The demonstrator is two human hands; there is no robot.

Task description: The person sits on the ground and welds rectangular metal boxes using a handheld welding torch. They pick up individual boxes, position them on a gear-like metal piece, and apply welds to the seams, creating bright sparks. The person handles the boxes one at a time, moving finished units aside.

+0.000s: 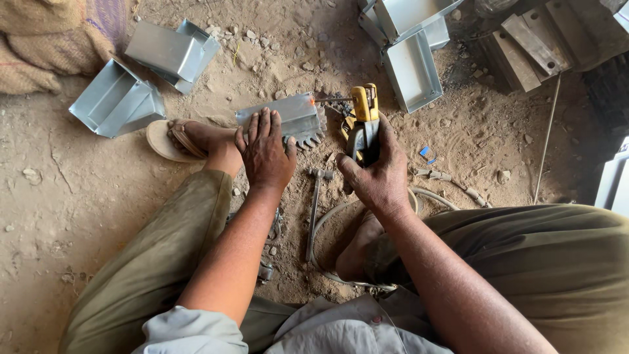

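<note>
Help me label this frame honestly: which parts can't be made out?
- Head view: the lower part of the yellow-handled tool is covered by the right hand.
- The near face of the metal piece lies under the left hand.
- The sheet-metal tray stack runs off the top edge.
- The small blue scrap is too small to identify.
- The hammer handle's lower end blends into shadow between the legs.

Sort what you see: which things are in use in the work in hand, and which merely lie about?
In use:
left hand
serrated grey sheet-metal piece
right hand
yellow-handled metal tool

Lying about:
small steel hammer
folded grey sheet-metal boxes
thin metal rod
brown burlap sacks
</note>
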